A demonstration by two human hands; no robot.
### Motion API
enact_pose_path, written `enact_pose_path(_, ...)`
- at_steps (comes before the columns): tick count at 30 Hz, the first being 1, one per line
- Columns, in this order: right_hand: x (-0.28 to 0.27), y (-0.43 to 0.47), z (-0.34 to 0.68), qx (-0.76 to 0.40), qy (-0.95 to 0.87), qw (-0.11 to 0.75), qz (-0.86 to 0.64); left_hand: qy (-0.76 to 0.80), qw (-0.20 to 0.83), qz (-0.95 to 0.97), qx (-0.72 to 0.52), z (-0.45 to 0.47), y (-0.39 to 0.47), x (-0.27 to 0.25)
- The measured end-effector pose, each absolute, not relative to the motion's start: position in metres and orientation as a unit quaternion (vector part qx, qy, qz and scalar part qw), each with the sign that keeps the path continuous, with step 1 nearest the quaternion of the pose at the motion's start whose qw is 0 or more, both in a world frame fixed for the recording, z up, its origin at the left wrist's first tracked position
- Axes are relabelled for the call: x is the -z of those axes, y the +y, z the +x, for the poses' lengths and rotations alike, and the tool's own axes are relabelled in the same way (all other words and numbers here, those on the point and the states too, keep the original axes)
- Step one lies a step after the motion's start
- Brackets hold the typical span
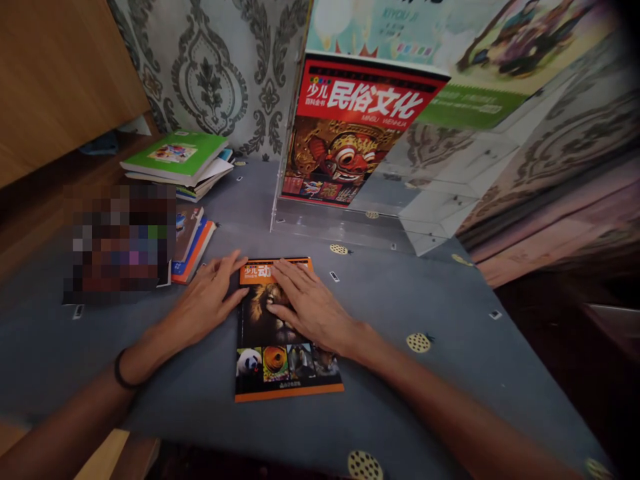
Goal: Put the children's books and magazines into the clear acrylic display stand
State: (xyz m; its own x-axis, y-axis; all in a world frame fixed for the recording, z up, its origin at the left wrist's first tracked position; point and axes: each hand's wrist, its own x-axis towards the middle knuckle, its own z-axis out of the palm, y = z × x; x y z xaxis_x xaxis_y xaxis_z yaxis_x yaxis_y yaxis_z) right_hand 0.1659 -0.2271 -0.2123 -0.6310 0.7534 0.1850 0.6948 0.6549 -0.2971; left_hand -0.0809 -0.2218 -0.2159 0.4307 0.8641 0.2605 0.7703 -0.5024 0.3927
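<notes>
My right fingers (289, 273) lie flat and outstretched across the lion-covered book (265, 333), hiding part of its title and the lion's face. My left fingers (233, 261) extend loosely at its far left corner, the thumb tip just over its left edge. The book lies face up on the grey-blue worktop (390, 293). To the left is a small pile of books (190, 247) beside a pixelated patch (120, 240); farther back, a green book (183, 157) tops another stack. On the far side, towards the right, a clear rack (440, 217) holds a red-topped book (345, 133) showing a mask.
</notes>
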Motion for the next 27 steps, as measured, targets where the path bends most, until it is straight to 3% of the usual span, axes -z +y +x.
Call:
enact_pose_path(12,0.22,-0.21,0.215,-0.19,-0.837,0.273,-0.433,0.475,0.079,0.854,-0.196,-0.082,-0.221,0.208)
enact_pose_path(18,0.218,-0.206,0.222,-0.281,-0.792,0.32,-0.438,0.408,0.035,0.901,-0.143,-0.064,-0.218,0.198)
enact_pose_path(27,0.209,-0.209,0.223,-0.338,-0.767,0.34,-0.428,0.252,0.073,0.962,-0.07,-0.007,-0.207,0.199)
